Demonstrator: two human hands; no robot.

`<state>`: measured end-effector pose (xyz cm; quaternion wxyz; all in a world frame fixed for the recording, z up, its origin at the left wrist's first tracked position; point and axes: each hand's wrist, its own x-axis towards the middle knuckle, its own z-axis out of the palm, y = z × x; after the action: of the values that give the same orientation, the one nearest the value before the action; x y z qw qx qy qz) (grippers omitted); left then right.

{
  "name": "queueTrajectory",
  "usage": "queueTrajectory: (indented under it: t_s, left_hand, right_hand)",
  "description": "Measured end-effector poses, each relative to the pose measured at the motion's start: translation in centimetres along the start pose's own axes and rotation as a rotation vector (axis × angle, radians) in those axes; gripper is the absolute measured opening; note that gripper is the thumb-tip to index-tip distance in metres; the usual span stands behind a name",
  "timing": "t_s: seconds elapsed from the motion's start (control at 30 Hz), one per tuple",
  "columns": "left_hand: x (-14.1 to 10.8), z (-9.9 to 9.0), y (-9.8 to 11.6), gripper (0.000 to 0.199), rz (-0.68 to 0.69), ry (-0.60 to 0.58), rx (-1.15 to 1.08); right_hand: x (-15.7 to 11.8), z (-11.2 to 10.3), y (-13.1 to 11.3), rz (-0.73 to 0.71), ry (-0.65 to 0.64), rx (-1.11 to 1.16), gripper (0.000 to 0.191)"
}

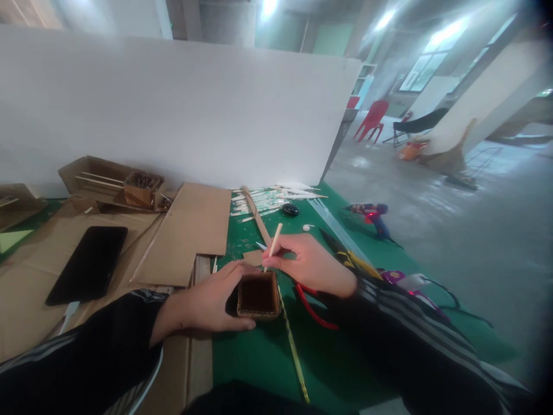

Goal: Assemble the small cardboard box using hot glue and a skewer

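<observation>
Fingers, left hand (207,300): spread to the width of the small cardboard box (258,315), gripping it from the left, thumb at the near side.
Fingers, right hand (309,266): pinched together on a pale stick (275,242), held slanted, lower end at the box's far rim.
Small box: open top facing up, on or just above the green table (250,369); which, cannot tell. Interior brown and shadowed; floor indistinct.
Long carton (97,199): open, back left; holds two thin sticks and a smaller box (137,197) filled with dark brown pieces, too small to identify.
Left edge: another carton (17,210), cut off by the frame.
Hidden: red-handled tool (317,311), partly under right sleeve.
Textures: corrugated edge on small box; flat brown cardboard sheet (190,230); glossy black phone (88,265); patterned slender rod (295,357) right of box.
</observation>
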<state>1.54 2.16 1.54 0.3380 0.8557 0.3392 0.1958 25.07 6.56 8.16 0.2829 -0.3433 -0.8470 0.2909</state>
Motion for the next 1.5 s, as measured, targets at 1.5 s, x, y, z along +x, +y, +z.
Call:
queueTrajectory:
  t_s: [1.5]
  left_hand:
    - [-0.1, 0.1, -0.2, 0.078, -0.014, 0.003, 0.011]
  right_hand:
    - [-0.1, -0.7, -1.5, 0.061, 0.302, 0.24, 0.02]
